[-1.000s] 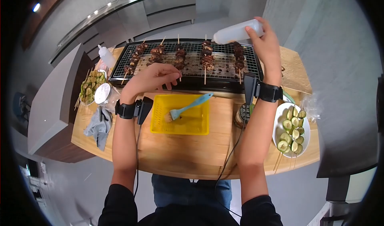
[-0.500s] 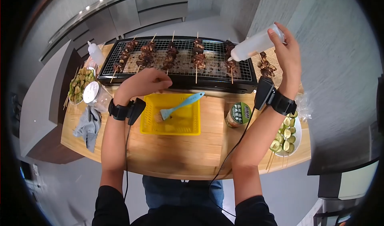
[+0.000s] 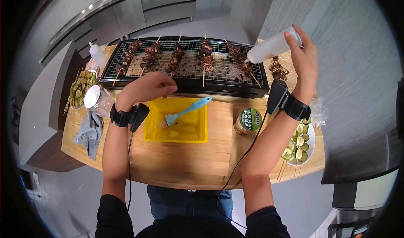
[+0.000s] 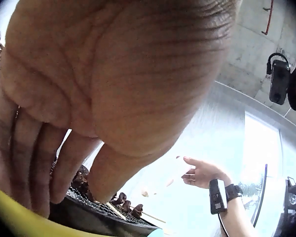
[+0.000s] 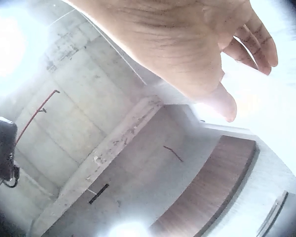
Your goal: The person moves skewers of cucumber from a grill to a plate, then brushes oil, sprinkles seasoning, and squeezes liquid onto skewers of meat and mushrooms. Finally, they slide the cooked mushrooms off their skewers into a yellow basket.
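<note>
My right hand grips a translucent squeeze bottle near its base, tipped with the nozzle down to the left. Its tip is right at the rightmost meat skewer, which lies slanted across the black grill. My left hand hovers with relaxed fingers over the grill's front edge and the back of the yellow basket, holding nothing. In the left wrist view, its fingers hang down beside the grill. Bright light washes out much of the bottle in the right wrist view.
A blue-handled brush lies in the basket. A green-lidded jar stands to the right, near a plate of zucchini skewers. On the left are a second squeeze bottle, a glass jar and a grey cloth.
My right hand and the bottle have moved right and nearer, nozzle down to the rightmost skewer. That skewer has swung from nearly straight to slanted. My left hand has drawn back from the middle skewer.
</note>
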The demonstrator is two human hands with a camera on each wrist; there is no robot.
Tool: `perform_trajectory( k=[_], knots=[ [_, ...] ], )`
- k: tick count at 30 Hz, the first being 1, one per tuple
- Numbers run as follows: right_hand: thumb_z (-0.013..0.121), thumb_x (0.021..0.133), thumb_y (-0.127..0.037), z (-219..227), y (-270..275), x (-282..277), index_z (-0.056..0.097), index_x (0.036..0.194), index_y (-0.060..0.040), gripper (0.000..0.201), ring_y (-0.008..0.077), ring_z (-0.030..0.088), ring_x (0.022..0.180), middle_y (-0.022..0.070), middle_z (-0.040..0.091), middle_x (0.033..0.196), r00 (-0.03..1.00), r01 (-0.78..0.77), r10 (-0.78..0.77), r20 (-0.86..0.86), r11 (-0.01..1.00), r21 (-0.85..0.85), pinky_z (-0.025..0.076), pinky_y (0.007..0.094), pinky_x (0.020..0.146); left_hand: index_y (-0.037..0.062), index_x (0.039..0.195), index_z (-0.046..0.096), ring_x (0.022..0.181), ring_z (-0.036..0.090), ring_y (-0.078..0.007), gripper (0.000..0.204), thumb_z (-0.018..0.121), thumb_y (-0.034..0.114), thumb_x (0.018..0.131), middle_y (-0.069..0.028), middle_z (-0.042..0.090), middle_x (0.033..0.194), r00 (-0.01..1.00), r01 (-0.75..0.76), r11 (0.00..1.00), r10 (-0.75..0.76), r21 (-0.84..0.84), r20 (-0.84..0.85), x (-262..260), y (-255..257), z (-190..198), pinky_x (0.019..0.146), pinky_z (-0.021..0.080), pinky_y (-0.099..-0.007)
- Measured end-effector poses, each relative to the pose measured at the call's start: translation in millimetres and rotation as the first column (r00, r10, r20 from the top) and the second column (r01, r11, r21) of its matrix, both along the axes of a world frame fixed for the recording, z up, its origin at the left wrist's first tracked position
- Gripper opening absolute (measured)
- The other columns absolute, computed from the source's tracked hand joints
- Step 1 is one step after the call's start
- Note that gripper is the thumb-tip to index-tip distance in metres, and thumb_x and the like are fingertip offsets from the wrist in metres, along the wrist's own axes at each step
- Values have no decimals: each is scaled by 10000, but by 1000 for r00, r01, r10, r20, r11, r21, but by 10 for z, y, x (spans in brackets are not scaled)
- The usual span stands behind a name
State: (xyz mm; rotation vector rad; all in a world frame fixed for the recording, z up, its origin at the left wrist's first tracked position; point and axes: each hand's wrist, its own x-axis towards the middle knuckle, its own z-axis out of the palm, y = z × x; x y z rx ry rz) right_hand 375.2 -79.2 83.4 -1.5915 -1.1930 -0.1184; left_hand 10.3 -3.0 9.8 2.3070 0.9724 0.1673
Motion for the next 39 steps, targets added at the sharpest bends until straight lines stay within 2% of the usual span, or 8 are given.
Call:
perform_trajectory(
  k=[6, 12, 18, 26, 27, 29, 36, 39],
  knots=[
    [669, 843, -356, -75, 25, 162, 614, 1264, -62, 516, 351, 615, 1119, 231, 648, 1167, 998, 67, -67, -4, 998, 20, 464, 396, 956, -27, 1082, 663, 799, 667, -195, 274, 598, 184, 921, -122, 698, 901, 1000, 12, 1000, -12, -5, 18, 8, -30, 20, 725, 520, -318],
    [669, 837, -353, -39, -17, 99, 616, 1264, -70, 515, 350, 585, 1173, 216, 626, 1225, 998, 69, -67, 14, 985, -156, 448, 397, 985, -24, 1050, 666, 743, 665, -198, 299, 619, 239, 913, -123, 694, 835, 998, -14, 1000, 14, -10, 63, 4, -48, -12, 692, 515, -305],
    [649, 878, -400, -36, -7, 80, 594, 1308, -103, 526, 301, 586, 1140, 198, 628, 1209, 1000, 28, -29, -5, 997, -76, 425, 393, 988, -21, 1042, 666, 733, 661, -201, 287, 617, 233, 917, -118, 689, 816, 997, -6, 1000, 6, -10, 78, -4, -43, -8, 676, 509, -311],
    [654, 872, -374, -34, 32, -35, 579, 1295, -64, 529, 277, 671, 846, 212, 670, 1080, 1000, -2, 1, -3, 999, -53, 523, 370, 780, -33, 1133, 628, 782, 656, -182, 306, 592, 203, 942, -116, 690, 887, 1000, -2, 999, 2, -39, 13, -1, -34, 26, 710, 517, -310],
    [654, 872, -374, -32, 32, -28, 579, 1295, -64, 529, 277, 671, 846, 212, 670, 1080, 1000, 0, 0, -3, 999, -53, 523, 370, 780, -33, 1136, 625, 782, 657, -181, 306, 592, 202, 943, -115, 691, 886, 1000, 0, 999, 0, -36, 8, 1, -31, 24, 711, 518, -309],
    [650, 886, -413, -21, 35, -21, 583, 1321, -125, 526, 289, 606, 1084, 189, 630, 1201, 997, -14, 8, -75, 997, -81, 455, 375, 943, -33, 1137, 623, 784, 658, -180, 304, 589, 199, 944, -115, 692, 885, 1000, 2, 999, -2, -34, 4, -1, -25, 23, 714, 519, -308],
    [662, 886, -378, -65, 111, -34, 579, 1314, -95, 520, 263, 623, 1024, 180, 641, 1180, 1000, 9, -9, 14, 1000, -18, 480, 356, 892, -29, 1140, 619, 792, 660, -180, 300, 587, 195, 942, -106, 698, 886, 1000, -1, 999, 1, -36, 8, -14, -22, 13, 718, 520, -306],
    [661, 888, -375, -65, 124, -54, 585, 1306, -95, 509, 248, 630, 981, 174, 649, 1158, 997, -31, 30, -76, 999, -11, 488, 350, 868, -29, 1145, 617, 790, 658, -176, 311, 591, 205, 941, -106, 695, 885, 1000, 0, 999, 0, -35, 2, -31, -11, 17, 718, 519, -304]
  ],
)
